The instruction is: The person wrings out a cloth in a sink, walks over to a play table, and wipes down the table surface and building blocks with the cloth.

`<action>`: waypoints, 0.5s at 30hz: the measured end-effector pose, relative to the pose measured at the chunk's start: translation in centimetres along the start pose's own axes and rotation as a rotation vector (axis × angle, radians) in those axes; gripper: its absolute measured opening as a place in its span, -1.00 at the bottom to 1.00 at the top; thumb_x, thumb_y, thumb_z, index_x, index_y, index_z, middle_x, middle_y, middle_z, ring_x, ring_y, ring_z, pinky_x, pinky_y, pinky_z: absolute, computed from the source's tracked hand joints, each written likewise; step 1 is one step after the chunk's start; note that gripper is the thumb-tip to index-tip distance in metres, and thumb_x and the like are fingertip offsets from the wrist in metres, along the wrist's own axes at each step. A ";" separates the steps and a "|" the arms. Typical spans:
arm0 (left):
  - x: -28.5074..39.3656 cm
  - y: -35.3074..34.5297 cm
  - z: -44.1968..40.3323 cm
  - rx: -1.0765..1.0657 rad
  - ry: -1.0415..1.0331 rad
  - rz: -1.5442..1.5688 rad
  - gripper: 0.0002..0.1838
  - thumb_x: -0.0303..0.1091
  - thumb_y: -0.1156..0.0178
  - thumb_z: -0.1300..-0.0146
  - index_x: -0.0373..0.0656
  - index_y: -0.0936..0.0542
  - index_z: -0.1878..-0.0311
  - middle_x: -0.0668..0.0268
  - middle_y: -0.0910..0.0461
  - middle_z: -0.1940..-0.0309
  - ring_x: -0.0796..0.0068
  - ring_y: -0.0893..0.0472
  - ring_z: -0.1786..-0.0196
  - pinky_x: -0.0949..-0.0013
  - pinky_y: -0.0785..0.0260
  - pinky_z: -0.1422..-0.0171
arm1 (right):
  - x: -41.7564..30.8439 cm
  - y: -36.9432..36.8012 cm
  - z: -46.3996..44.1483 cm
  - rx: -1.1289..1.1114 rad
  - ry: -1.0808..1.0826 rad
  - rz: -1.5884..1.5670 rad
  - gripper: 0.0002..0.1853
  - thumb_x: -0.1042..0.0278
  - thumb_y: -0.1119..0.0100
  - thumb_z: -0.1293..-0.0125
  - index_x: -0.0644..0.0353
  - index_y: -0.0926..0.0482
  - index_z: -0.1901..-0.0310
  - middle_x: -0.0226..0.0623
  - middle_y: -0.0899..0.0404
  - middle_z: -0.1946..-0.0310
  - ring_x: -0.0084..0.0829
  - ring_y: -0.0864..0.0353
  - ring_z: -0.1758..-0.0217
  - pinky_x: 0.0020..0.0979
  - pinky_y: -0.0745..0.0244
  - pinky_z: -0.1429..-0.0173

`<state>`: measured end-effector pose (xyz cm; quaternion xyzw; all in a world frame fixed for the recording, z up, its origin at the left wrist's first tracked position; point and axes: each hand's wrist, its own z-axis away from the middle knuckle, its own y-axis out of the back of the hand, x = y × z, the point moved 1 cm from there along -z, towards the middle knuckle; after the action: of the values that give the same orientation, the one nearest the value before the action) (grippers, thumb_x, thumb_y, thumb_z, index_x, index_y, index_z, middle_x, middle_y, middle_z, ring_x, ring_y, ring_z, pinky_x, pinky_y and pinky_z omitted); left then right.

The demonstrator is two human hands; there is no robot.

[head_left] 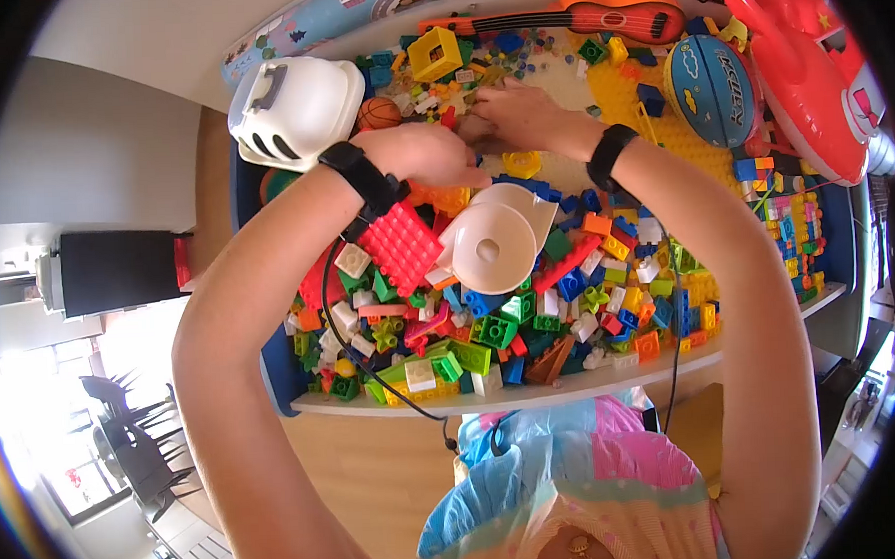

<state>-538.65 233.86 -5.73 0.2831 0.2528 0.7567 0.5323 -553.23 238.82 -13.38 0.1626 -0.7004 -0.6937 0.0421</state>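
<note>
Both of my hands are close together over the far middle of a play table heaped with toy bricks. My left hand [420, 153] is curled, its fingertips mostly hidden from above. Beside it, my right hand [528, 116] bends its fingers down and inward. Something small and brownish shows between the two hands, too covered to name. Just below them lie a yellow toy piece [522, 164] and orange bricks. A white round toy part with a central hole [488, 248] and a red studded plate [401, 247] rest nearer to me.
A white toy case [295, 111] and a small basketball [378, 113] stand left. Behind are a yellow box [435, 53] and an orange toy guitar [621, 18]. At right sit a blue ball [709, 90] and a red inflatable toy [809, 84]. A black cable [345, 334] hangs from my left wristband.
</note>
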 end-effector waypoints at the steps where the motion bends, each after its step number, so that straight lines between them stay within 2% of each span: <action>1: 0.0 -0.2 0.4 0.054 -0.001 0.018 -0.40 0.18 0.14 -0.31 -0.17 -0.55 -0.02 0.03 -0.57 0.10 0.03 -0.53 0.00 0.12 -0.33 -0.11 | 0.0 -0.6 0.3 0.010 -0.001 0.009 -0.76 0.25 -0.19 -0.09 0.06 -0.58 0.18 -0.36 -0.46 0.22 -0.21 -0.43 0.10 -0.29 -0.36 -0.07; 3: -0.2 0.0 1.1 0.182 0.001 0.040 -0.41 0.18 0.15 -0.30 -0.10 -0.53 -0.09 0.06 -0.58 0.07 0.08 -0.54 -0.02 0.12 -0.35 -0.11 | 0.5 -1.9 0.4 0.041 -0.001 0.049 -0.78 0.26 -0.21 -0.08 0.09 -0.58 0.22 -0.35 -0.47 0.24 -0.26 -0.44 0.08 -0.32 -0.33 -0.08; 4: 0.8 0.9 2.2 0.192 0.003 0.060 -0.48 0.07 0.07 -0.31 -0.15 -0.50 -0.09 0.04 -0.59 0.12 0.07 -0.55 0.02 0.11 -0.36 -0.07 | 0.3 -1.6 0.3 0.045 0.067 0.048 -0.82 0.32 -0.17 -0.07 0.12 -0.60 0.27 -0.32 -0.51 0.26 -0.25 -0.46 0.08 -0.29 -0.36 -0.05; 6: 0.7 0.5 3.2 0.371 -0.021 0.073 -0.51 0.03 0.03 -0.29 -0.18 -0.51 -0.05 0.04 -0.59 0.17 0.05 -0.55 0.04 0.11 -0.36 -0.05 | 0.0 -1.0 -0.2 0.060 0.200 0.042 -0.86 0.45 -0.09 -0.06 0.19 -0.63 0.37 -0.27 -0.57 0.30 -0.23 -0.51 0.08 -0.23 -0.43 0.00; 8: 1.1 0.9 5.4 0.542 -0.024 0.057 -0.53 -0.01 -0.05 -0.26 -0.20 -0.50 -0.04 0.06 -0.58 0.17 0.05 -0.55 0.08 0.11 -0.37 -0.05 | 0.6 -1.2 -0.7 0.072 0.177 0.062 -0.86 0.47 -0.09 -0.03 0.23 -0.62 0.38 -0.22 -0.59 0.35 -0.21 -0.54 0.12 -0.22 -0.46 0.04; 11: 2.4 -0.1 9.6 0.805 0.033 0.069 -0.55 -0.05 -0.06 -0.27 -0.20 -0.48 -0.06 0.06 -0.56 0.11 0.07 -0.55 0.07 0.13 -0.37 -0.05 | 0.5 -0.2 -0.3 0.060 0.203 0.090 -0.87 0.49 -0.08 0.00 0.28 -0.60 0.42 -0.14 -0.60 0.38 -0.16 -0.58 0.18 -0.22 -0.48 0.09; 12: 3.0 -0.5 11.1 0.788 0.114 0.110 -0.58 -0.11 -0.07 -0.28 -0.21 -0.47 -0.06 0.07 -0.54 0.06 0.07 -0.54 0.04 0.15 -0.38 -0.05 | 0.4 0.5 0.0 0.052 0.220 0.104 -0.88 0.49 -0.08 0.01 0.29 -0.60 0.44 -0.12 -0.60 0.38 -0.14 -0.59 0.20 -0.22 -0.49 0.11; 15: 3.6 -3.8 14.6 0.903 0.165 0.154 -0.63 -0.19 -0.12 -0.25 -0.22 -0.49 -0.02 0.09 -0.52 0.02 0.06 -0.53 0.02 0.15 -0.39 -0.06 | 1.2 1.3 1.7 0.001 0.189 0.162 -0.88 0.47 -0.08 0.00 0.29 -0.60 0.48 -0.09 -0.60 0.37 -0.13 -0.60 0.21 -0.22 -0.49 0.10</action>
<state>-526.94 239.66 2.65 0.4433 0.5768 0.6282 0.2761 -555.06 240.12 -12.39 0.1701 -0.7044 -0.6693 0.1641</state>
